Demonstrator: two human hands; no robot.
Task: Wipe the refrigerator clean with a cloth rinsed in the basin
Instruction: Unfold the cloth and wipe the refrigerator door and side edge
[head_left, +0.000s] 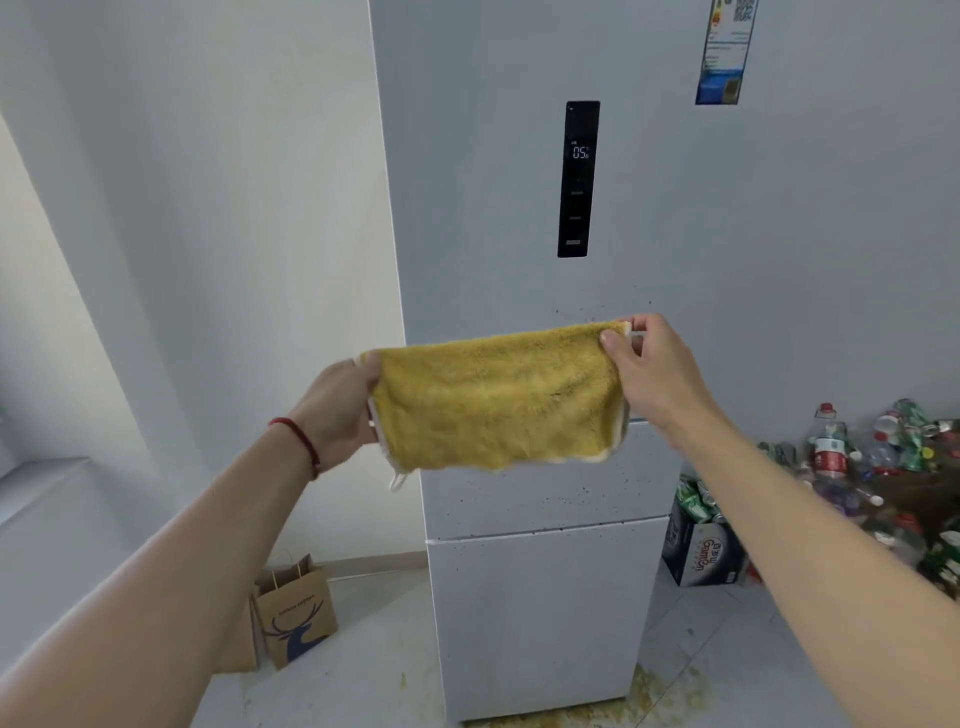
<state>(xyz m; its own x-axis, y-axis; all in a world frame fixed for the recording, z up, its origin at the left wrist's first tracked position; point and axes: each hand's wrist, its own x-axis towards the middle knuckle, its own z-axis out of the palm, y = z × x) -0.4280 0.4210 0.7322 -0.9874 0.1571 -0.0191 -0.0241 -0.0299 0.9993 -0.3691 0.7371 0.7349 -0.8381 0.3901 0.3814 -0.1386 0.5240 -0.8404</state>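
Both hands stretch a yellow cloth (496, 400) flat in front of the fridge (519, 270): the left hand (340, 410) pinches its left edge, the right hand (652, 369) its top right corner. Dark specks dot the door behind it, below the display (578, 179). A paper bag (297, 613) stands on the floor to the left; bottles (883, 447) and a box (701, 556) crowd the right.
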